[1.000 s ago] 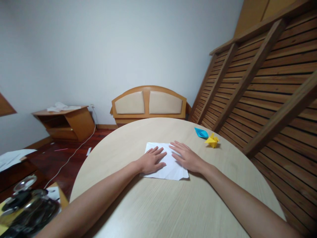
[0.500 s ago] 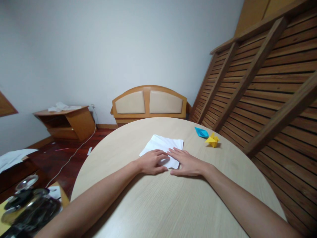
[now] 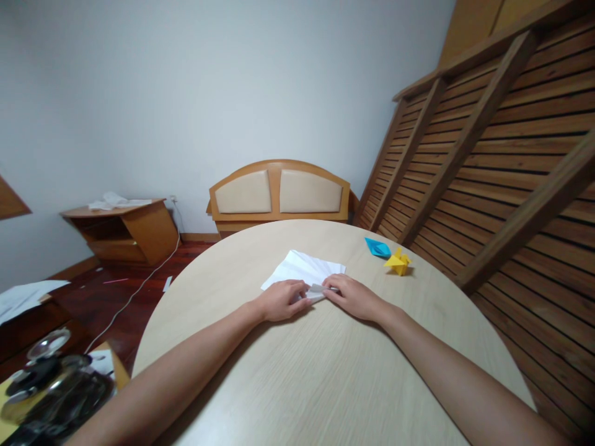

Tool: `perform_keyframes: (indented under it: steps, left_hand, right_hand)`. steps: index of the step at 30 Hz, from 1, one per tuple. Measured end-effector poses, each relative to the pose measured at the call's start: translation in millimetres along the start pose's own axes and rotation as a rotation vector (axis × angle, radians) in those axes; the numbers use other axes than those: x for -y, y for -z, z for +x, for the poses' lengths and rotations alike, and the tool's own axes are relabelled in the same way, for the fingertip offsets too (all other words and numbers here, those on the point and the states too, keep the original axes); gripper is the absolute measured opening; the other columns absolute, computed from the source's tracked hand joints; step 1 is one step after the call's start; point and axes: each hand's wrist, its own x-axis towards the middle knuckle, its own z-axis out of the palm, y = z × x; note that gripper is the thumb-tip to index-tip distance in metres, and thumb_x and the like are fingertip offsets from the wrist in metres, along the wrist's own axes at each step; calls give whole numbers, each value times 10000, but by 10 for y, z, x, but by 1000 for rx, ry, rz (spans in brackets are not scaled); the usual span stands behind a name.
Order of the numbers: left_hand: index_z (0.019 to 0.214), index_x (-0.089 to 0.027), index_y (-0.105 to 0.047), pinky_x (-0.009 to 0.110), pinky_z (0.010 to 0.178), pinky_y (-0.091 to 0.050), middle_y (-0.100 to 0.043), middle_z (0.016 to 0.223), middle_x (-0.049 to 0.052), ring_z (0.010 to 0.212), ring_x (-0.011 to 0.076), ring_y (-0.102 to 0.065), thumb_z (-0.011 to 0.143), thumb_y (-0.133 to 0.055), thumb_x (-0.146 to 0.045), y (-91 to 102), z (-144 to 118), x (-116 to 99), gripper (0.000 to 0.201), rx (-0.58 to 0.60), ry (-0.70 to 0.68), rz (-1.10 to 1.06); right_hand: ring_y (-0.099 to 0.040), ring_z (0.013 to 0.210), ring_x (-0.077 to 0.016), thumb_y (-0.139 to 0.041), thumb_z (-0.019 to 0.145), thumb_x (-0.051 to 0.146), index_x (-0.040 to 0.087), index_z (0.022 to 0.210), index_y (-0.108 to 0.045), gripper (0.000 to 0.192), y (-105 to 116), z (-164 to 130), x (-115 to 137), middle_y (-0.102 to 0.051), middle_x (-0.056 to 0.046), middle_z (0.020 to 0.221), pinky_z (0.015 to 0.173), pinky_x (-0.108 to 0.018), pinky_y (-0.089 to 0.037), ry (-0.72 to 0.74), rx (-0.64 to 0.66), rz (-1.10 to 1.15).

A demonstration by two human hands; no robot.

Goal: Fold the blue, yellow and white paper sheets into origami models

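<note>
A creased white sheet of paper [image 3: 304, 267] lies on the round wooden table [image 3: 297, 384] in front of me. Its near edge is turned up into a fold. My left hand [image 3: 284, 300] grips that fold on the left, thumb toward me and fingers curled over the paper. On the other side, my right hand [image 3: 349, 296] pinches the right end of the fold between thumb and fingers. Parts of the near edge are hidden beneath both hands.
A blue folded-paper boat [image 3: 377, 248] and a yellow folded-paper figure [image 3: 398, 262] rest on the table at the right. A slatted wooden frame [image 3: 488, 161] leans beyond the table's right edge. Behind the table stands a padded headboard [image 3: 279, 192].
The near edge of the paper has been lifted and folded away from me. Both hands have gone from lying flatter on the sheet to pinching the fold, the right one slightly farther right.
</note>
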Motion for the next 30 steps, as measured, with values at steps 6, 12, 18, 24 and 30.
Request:
perform_keyframes:
  steps: [6, 12, 18, 24, 30]
  left_hand:
    - [941, -193, -577, 291, 768, -461, -654, 945, 54, 825, 188, -607, 950, -475, -392, -43, 9, 14, 223, -17, 60, 5]
    - [1198, -179, -493, 344, 849, -487, -665, 1088, 98, 958, 234, -628, 928, -507, -378, -82, -5, 35, 336, -60, 137, -61]
    - [1402, -179, -394, 399, 1011, -445, -607, 1300, 126, 1159, 262, -588, 979, -437, -422, -89, -12, 36, 490, -50, 99, -81]
    - [1424, -173, -427, 388, 1050, -428, -574, 1348, 135, 1215, 267, -558, 981, -446, -409, -85, 2, 61, 502, -67, 49, -74]
    - [1324, -189, -583, 356, 1015, -463, -562, 1305, 134, 1118, 232, -603, 985, -438, -346, -90, 2, 56, 400, -57, -9, -22]
  right_hand:
    - [-580, 1011, -242, -489, 983, 342, 182, 965, -628, 212, -63, 12, -35, -664, -98, 1027, 915, -373, -438, -36, -50, -116]
    - [-574, 1080, -252, -473, 995, 332, 189, 1011, -611, 199, -112, 4, -75, -659, -100, 1116, 931, -391, -413, -114, -60, -179]
    - [-596, 979, -225, -461, 1000, 334, 198, 913, -606, 217, -118, 26, -47, -683, -67, 990, 869, -348, -401, -177, -111, -192]
    - [-601, 923, -213, -446, 1006, 331, 194, 861, -601, 252, -128, 53, -40, -686, -56, 928, 816, -322, -390, -217, -146, -220]
    - [-598, 924, -221, -489, 979, 313, 191, 874, -627, 212, -119, 62, -25, -684, -59, 930, 816, -332, -397, -191, -136, -261]
